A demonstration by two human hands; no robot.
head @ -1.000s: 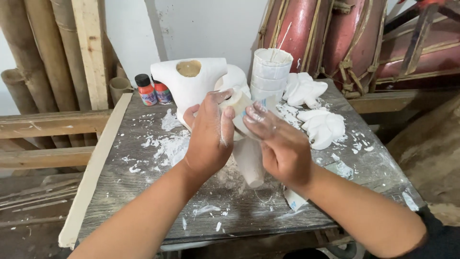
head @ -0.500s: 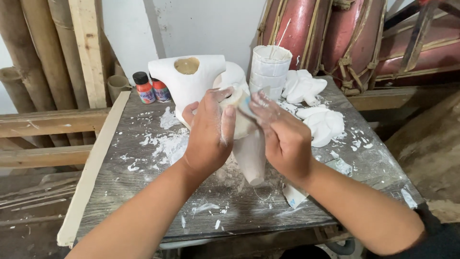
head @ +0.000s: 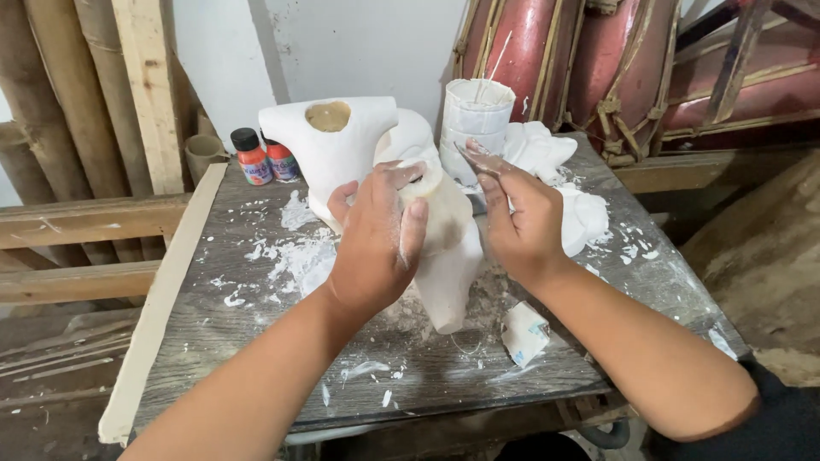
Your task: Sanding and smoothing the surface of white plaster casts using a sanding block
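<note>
Both hands [head: 444, 226] around white plaster cast [head: 451, 273]

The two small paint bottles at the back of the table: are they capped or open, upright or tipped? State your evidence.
Capped and upright. Both paint bottles stand on their bases by the white plaster cast, and the orange one's dark cap sits on top.

Single head-worn view, looking down and forward at close range.
The camera sits above and behind both forearms, facing the wall [head: 359, 51] beyond the grip. The left hand [head: 376, 243] and right hand [head: 517, 222] fill the centre; the table [head: 256, 341] spreads beneath and around them. No second view.
</note>
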